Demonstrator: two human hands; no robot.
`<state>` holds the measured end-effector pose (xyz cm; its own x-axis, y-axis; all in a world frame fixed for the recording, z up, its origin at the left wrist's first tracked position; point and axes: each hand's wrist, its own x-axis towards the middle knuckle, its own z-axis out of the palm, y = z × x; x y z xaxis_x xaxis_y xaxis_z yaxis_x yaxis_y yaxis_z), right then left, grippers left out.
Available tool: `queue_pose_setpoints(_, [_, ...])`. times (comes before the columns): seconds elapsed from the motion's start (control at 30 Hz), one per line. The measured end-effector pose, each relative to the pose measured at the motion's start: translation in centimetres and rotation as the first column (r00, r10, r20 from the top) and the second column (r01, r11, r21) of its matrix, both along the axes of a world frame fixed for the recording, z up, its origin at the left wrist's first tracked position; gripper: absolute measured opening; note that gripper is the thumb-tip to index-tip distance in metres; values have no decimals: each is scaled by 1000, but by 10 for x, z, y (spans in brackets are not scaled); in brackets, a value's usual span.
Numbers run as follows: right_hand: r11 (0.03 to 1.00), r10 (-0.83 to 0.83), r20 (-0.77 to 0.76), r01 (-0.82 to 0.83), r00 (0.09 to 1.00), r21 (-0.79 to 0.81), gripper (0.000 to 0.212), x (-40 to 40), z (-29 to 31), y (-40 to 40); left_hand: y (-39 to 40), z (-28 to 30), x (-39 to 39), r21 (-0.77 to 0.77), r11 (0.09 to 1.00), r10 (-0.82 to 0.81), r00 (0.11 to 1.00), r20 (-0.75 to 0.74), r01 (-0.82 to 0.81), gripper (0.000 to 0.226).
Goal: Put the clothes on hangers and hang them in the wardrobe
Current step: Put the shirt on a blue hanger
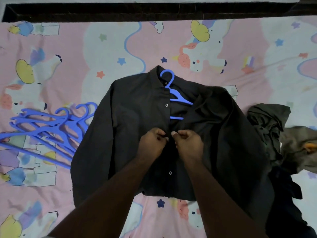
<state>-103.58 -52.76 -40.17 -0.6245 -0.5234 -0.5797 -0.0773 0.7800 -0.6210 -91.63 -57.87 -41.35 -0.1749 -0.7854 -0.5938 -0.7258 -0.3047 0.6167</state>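
Black shirt (137, 127) lies flat, front up, in the middle of the bedsheet (68, 48), with a blue hanger (176, 98) already slid inside it. The hook sticks out past the collar and one shoulder arm and part of the bar show through the open front. Left hand (151, 143) and right hand (188, 143) are close together at mid-chest, each pinching an edge of the front opening, looks like closing a snap there, though the fingers hide the snap itself. One snap shows above the hands, one below; both look unfastened.

Progress, as a judgement: early. First shirt is on its hanger but not fastened or hung. Spare hangers (51, 124) sit piled to the left, just beside the shirt's sleeve. More clothes (274, 134) are heaped on the right, touching the shirt's edge, none on hangers. No wardrobe in view.

Orientation: shirt's long axis runs away from the person, collar at the far end, hem nearest. Hanger hook points away too, tilted slightly left.
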Motion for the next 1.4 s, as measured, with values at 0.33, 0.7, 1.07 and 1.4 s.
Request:
queue_pose_setpoints(0.33, [970, 224, -72, -214, 972, 116, 29, 18, -21, 16, 40, -14, 16, 210, 958, -211, 975, 64, 194, 17])
queue_pose_setpoints(0.7, [999, -13, 7, 12, 1000, 39, 47, -1, -26, 0, -1, -2, 4, -41, 998, 39, 998, 50, -37, 7])
queue_pose_setpoints(1.07, [934, -322, 408, 357, 854, -10, 22, -9, -28, -12, -23, -21, -24, -5, 999, -51, 996, 74, 52, 12])
queue_pose_setpoints(1.4, [912, -312, 536, 405, 785, -63, 20, -8, -27, -7, -24, -19, -25, 5, 995, -99, 990, 101, 99, 7])
